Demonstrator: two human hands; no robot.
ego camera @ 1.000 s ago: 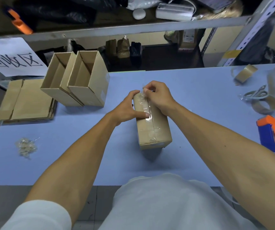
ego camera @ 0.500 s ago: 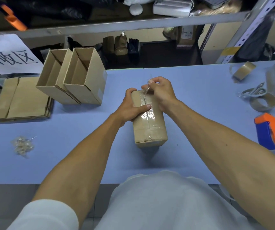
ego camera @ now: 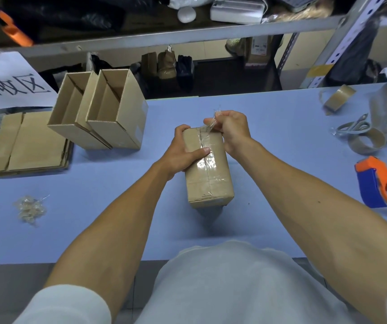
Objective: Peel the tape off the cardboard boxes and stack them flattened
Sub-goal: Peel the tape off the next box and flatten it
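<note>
The sealed cardboard box [ego camera: 207, 169] stood on the blue bench [ego camera: 94, 230] just in front of me, clear tape [ego camera: 207, 160] running along its top seam; I could read no print on it. My left hand [ego camera: 183, 152] gripped its left side, thumb laid across the top and touching the tape. My right hand [ego camera: 233, 129] sat at the far end of the box, fingers curled and pinching the lifted end of the tape, which stood up crumpled above the far edge.

To my left lay a small wad of peeled tape [ego camera: 30, 208]. To my right sat an orange and blue tape dispenser [ego camera: 381, 183], with an empty tape core [ego camera: 366, 141] and scissors [ego camera: 353, 127] beyond it, and a brown tape roll [ego camera: 338, 99] farther back.

Farther left, flattened boxes [ego camera: 29, 141] lay stacked at the bench edge, two open boxes [ego camera: 101, 111] side by side just beside them. Behind those hung a white sign [ego camera: 10, 83] with three Chinese characters, seen upside down, which read 回收区. A shelf [ego camera: 188, 33] above held clutter whose labels were too small to read.
</note>
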